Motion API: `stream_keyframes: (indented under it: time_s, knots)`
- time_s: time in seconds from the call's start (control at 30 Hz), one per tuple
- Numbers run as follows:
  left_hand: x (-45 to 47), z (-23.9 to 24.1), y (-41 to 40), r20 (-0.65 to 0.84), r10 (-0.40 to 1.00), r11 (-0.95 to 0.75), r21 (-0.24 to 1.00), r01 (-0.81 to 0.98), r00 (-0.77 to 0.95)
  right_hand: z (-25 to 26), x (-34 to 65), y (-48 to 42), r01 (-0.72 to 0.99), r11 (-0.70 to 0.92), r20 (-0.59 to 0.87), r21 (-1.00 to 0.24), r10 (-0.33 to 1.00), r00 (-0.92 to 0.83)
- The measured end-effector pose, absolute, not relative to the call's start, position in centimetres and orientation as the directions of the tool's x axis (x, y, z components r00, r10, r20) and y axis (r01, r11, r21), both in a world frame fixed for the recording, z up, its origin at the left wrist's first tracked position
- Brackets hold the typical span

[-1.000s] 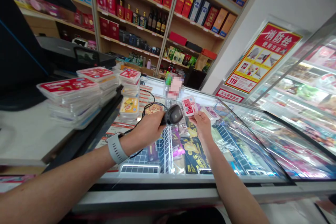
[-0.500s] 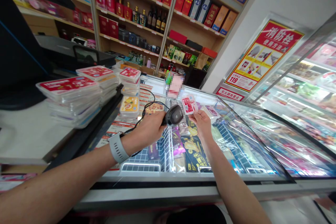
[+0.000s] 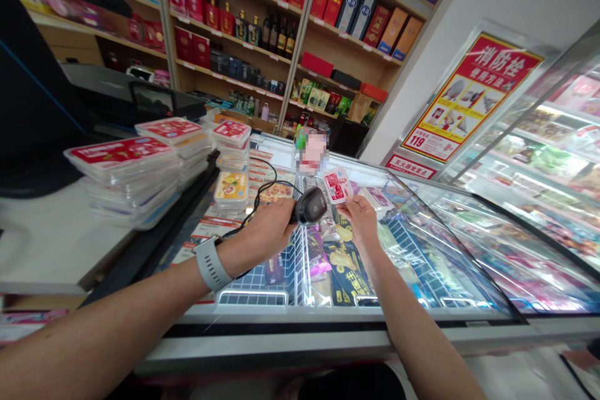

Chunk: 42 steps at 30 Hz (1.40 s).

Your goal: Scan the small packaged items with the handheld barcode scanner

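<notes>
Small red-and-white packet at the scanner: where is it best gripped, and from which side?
Pinch its lower edge from below, as the right hand does: the packet is flat and thin, and a low grip probably keeps its printed face clear for the scanner in the left hand.

Left hand [image 3: 265, 230] grips scanner [image 3: 310, 205]; right hand [image 3: 360, 220] holds packet [image 3: 336, 185].

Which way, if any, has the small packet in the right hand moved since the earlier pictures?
No. The packet in the right hand keeps its place against the orange tray on the freezer lid.
</notes>
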<state>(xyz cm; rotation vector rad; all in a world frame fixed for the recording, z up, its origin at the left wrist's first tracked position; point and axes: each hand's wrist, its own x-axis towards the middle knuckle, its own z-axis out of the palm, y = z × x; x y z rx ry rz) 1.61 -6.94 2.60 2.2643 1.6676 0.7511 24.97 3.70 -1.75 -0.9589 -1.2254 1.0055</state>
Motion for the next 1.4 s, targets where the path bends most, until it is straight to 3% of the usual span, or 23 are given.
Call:
stream_keyframes:
  time_s: [0.3,0.43,0.5,0.6,0.73,0.9,1.1,1.23,1.4]
  knots:
    - [1.8,2.6,-6.9,0.259,0.941,-0.321,0.472,0.821,0.219,-1.5,25.0,3.8,-0.057,0.321,0.316,-0.945,0.944,0.091]
    - [1.9,2.6,-6.8,0.253,0.941,-0.322,0.458,0.829,0.226,-0.6,26.5,4.2,0.096,0.46,0.469,-0.883,0.852,0.232]
    - [1.8,2.5,-6.8,0.258,0.938,-0.329,0.459,0.826,0.231,0.3,28.1,4.2,0.331,0.537,0.628,-0.776,0.708,0.323]
    - [1.7,2.2,-6.6,0.277,0.933,-0.341,0.467,0.816,0.231,1.4,31.0,4.2,0.715,0.478,0.829,-0.51,0.493,0.262]
    - [1.7,1.9,-6.5,0.293,0.929,-0.346,0.461,0.817,0.228,1.7,33.9,4.6,0.91,0.31,0.884,-0.275,0.455,0.112]
    - [1.6,2.0,-6.6,0.297,0.928,-0.345,0.452,0.822,0.226,1.0,34.8,5.5,0.969,0.122,0.8,-0.216,0.591,0.104]
    - [1.7,2.2,-6.6,0.279,0.931,-0.345,0.462,0.817,0.235,1.0,34.3,5.4,0.98,0.11,0.766,-0.166,0.64,0.058]
    - [1.7,2.5,-6.8,0.278,0.934,-0.337,0.472,0.815,0.225,1.3,33.2,4.7,0.978,0.183,0.817,-0.102,0.576,-0.023]
    - [1.7,3.0,-7.4,0.302,0.926,-0.351,0.46,0.816,0.229,0.4,30.2,4.4,0.906,0.409,0.817,-0.107,0.556,-0.154]
